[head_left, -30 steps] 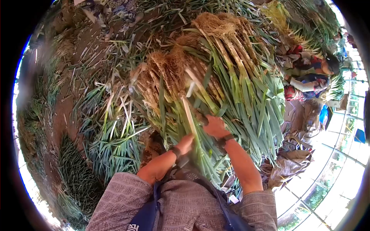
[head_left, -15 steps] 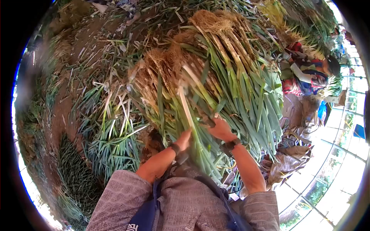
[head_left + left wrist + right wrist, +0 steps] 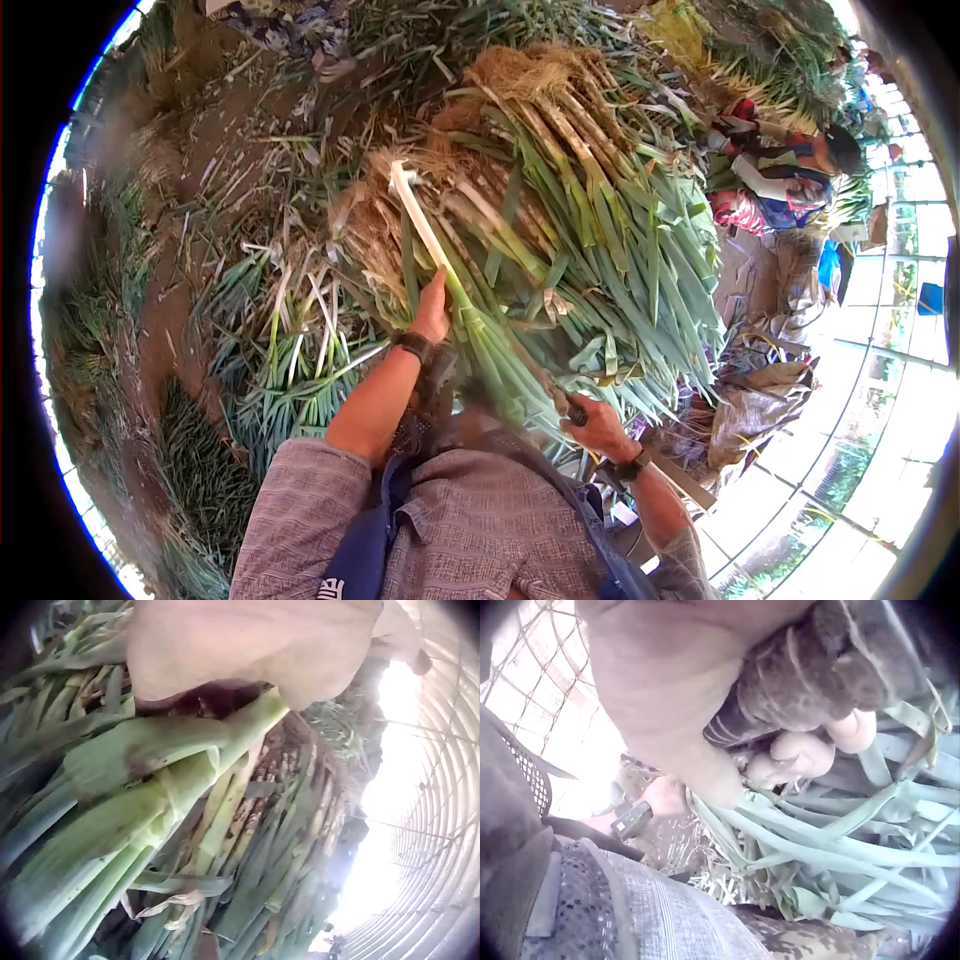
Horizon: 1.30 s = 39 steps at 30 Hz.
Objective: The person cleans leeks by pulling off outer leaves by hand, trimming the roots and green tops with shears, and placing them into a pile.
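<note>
My left hand grips a leek around its stalk, thumb along the white shank. The leek leans up and left over the pile, its pale end bare of roots, its green leaves fanning down toward my body. My right hand holds a knife by its dark, ridged handle, fingers curled round it. A narrow brownish blade runs up and left from that hand, beside the leek's leaves. Under both hands lies a heap of unpeeled leeks with brown, bushy roots.
Loose leeks with white stalks lie on the left among scattered leaf scraps. Another person crouches at the far right near more leeks. A crumpled brown sheet lies right of the heap, beside the bright mesh wall.
My left hand has moved up and left, carrying the leek, which tilts further left. My right hand has drawn back down and right with the knife, away from the stalk.
</note>
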Tool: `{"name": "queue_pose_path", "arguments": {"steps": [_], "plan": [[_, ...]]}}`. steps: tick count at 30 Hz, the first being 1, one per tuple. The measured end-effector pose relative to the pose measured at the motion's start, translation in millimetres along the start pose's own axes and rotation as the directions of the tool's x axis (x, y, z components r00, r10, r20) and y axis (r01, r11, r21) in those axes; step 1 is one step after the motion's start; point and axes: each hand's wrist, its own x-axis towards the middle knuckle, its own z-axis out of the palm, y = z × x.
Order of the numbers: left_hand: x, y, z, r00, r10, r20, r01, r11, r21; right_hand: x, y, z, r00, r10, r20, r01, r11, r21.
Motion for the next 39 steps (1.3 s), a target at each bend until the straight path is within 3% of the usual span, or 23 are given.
{"name": "queue_pose_path", "arguments": {"steps": [2,3,7,10,12,14,18,20,22,24,26,27,30,34,38,39], "plan": [[-5.5,21.4,10.1,0.998,-0.030,0.057,0.026,0.998,0.064,7.3,-8.1,-2.8,0.987,-0.050,-0.154,0.051,0.999,0.000],[-14.9,37.3,18.0,0.992,-0.080,0.097,0.067,0.990,0.124,10.4,-20.4,-10.0,0.984,-0.088,-0.154,0.084,0.996,-0.032],[-30.4,50.2,50.1,0.983,0.024,0.182,-0.049,0.989,0.136,27.5,-34.9,-12.0,0.916,-0.265,-0.300,0.236,0.963,-0.130],[-39.3,63.6,64.3,0.967,0.110,0.230,-0.137,0.985,0.105,26.0,-30.5,-10.8,0.891,-0.247,-0.381,0.204,0.967,-0.152],[-44.6,74.4,69.7,0.960,0.125,0.252,-0.160,0.979,0.124,24.3,-30.1,-7.3,0.889,-0.248,-0.385,0.202,0.967,-0.155],[-46.3,80.9,72.5,0.962,0.135,0.239,-0.166,0.979,0.118,22.9,-30.4,-4.9,0.875,-0.341,-0.344,0.307,0.940,-0.150],[-49.6,97.1,76.5,0.932,0.171,0.321,-0.212,0.972,0.099,29.0,-43.1,-4.4,0.808,-0.253,-0.533,0.252,0.965,-0.076],[-55.0,94.9,78.6,0.931,0.149,0.334,-0.211,0.965,0.156,41.2,-48.2,-9.6,0.813,-0.256,-0.523,0.277,0.960,-0.040],[-54.6,83.8,79.1,0.937,0.068,0.344,-0.167,0.949,0.269,53.1,-61.8,-22.8,0.812,-0.255,-0.526,0.290,0.957,-0.016],[-65.1,63.2,82.3,0.924,0.081,0.373,-0.210,0.924,0.319,64.7,-73.9,-35.4,0.788,-0.244,-0.564,0.303,0.953,0.011],[-63.8,42.5,81.6,0.928,0.085,0.363,-0.196,0.940,0.280,77.6,-83.9,-50.0,0.709,-0.299,-0.638,0.385,0.923,-0.004],[-90.0,47.1,94.2,0.846,0.052,0.530,-0.221,0.940,0.261,83.0,-90.1,-55.3,0.705,-0.279,-0.652,0.356,0.934,-0.015],[-103.8,28.9,94.2,0.852,0.047,0.522,-0.155,0.974,0.166,80.8,-104.8,-73.8,0.717,-0.324,-0.617,0.382,0.923,-0.041],[-118.5,27.4,93.2,0.858,0.080,0.508,-0.115,0.993,0.038,80.8,-110.4,-73.3,0.638,-0.387,-0.665,0.478,0.877,-0.052],[-124.1,49.0,81.4,0.884,0.104,0.455,-0.120,0.993,0.005,81.2,-109.4,-63.1,0.740,-0.524,-0.422,0.506,0.847,-0.165],[-123.1,51.3,75.6,0.893,0.166,0.419,-0.193,0.981,0.024,80.8,-111.1,-59.5,0.743,-0.497,-0.449,0.493,0.860,-0.136]]}}
